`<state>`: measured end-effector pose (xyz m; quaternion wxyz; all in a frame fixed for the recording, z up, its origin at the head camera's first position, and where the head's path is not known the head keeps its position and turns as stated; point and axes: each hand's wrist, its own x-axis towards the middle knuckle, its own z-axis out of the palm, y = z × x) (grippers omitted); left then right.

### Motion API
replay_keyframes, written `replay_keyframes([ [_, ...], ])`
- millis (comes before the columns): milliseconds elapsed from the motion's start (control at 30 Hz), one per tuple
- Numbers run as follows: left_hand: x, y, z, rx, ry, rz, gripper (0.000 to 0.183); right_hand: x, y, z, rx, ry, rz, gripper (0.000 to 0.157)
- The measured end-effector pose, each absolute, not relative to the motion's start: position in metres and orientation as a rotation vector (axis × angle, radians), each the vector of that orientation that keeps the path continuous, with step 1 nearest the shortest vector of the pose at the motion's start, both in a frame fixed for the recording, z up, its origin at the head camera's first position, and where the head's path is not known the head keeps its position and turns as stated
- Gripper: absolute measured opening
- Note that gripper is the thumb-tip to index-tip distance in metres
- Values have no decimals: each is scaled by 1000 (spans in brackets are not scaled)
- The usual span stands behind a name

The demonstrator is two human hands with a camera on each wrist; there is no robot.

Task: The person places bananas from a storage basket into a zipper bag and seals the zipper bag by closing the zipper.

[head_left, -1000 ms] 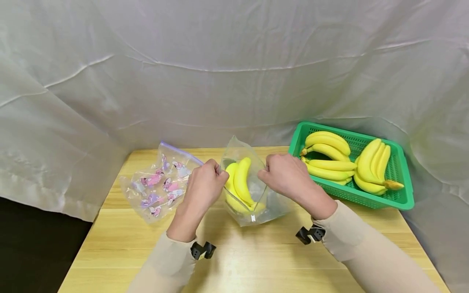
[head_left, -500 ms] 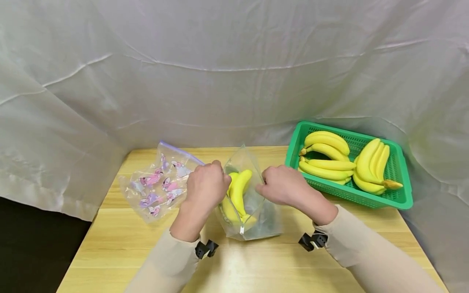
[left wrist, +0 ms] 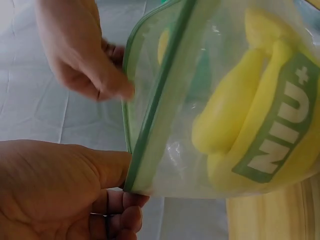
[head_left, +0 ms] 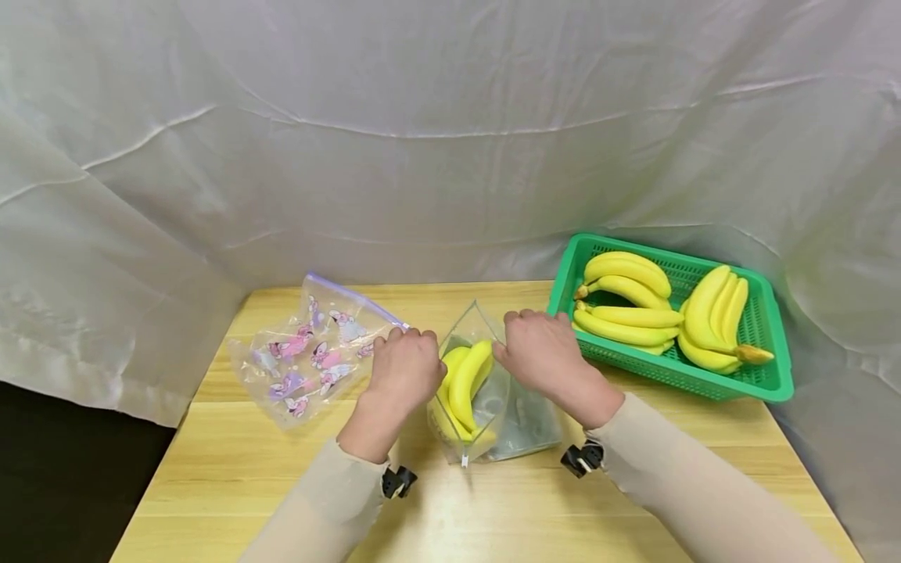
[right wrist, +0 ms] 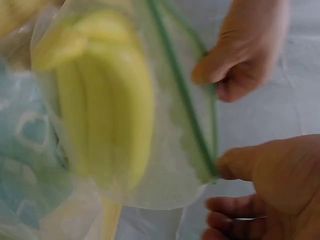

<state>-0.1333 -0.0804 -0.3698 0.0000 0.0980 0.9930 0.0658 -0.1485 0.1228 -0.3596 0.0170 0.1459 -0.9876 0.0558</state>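
A clear zip bag [head_left: 490,405] with a green rim stands with its mouth spread above the table, and a bunch of bananas [head_left: 464,383] is inside it. My left hand [head_left: 407,367] pinches the rim on one side between thumb and fingers. On the opposite side, my right hand [head_left: 540,353] pinches the rim. In the left wrist view, printed letters show on the bag [left wrist: 172,170] over the bananas [left wrist: 227,107]. The slider hangs at the near corner in the head view. Seen from the right wrist, the bananas [right wrist: 102,110] lie low in the bag.
A flat bag with pink cartoon prints [head_left: 325,356] lies left on the wooden table [head_left: 486,520]. Another bluish bag [head_left: 531,422] lies beside the held bag, to its right. At back right a green basket [head_left: 780,367] holds several bananas [head_left: 633,324]. Grey cloth [head_left: 436,180] hangs behind.
Both hands have brought the held bag down nearer the person. Its mouth is narrower, and the right hand has come a little left. More of the bluish bag beside it shows.
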Motion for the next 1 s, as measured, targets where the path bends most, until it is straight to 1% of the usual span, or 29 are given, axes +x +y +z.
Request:
replay_keyframes([
  [167, -131, -80, -373, 306, 3110, 242, 14, -165, 117, -381, 488, -2722, 44, 21],
  [300, -131, -81, -377, 311, 3094, 259, 15, -175, 119, -395, 498, -2545, 19, 23],
  [400, -130, -82, -381, 310, 3069, 275, 18, -171, 119, -399, 500, -2600, 61, 24],
  [467, -130, -83, -382, 305, 3052, 291, 19, -161, 118, -397, 481, -2721, 141, 29],
  [567, -128, -86, -386, 302, 3041, 328, 19, -140, 118, -392, 422, -2935, 261, 47],
  [633, -127, -89, -388, 305, 3041, 357, 19, -126, 119, -388, 393, -3071, 306, 55],
  [700, -125, -94, -389, 292, 3031, 370, 23, -116, 121, -387, 416, -3157, 329, 53],
  [767, -122, -99, -388, 259, 2988, 359, 28, -111, 123, -387, 443, -3202, 392, 47],
  [867, -118, -105, -384, 219, 2883, 319, 33, -112, 125, -389, 455, -3184, 546, 37],
  [1000, -114, -106, -373, 260, 2879, 387, 33, -118, 126, -384, 427, -3080, 666, 34],
])
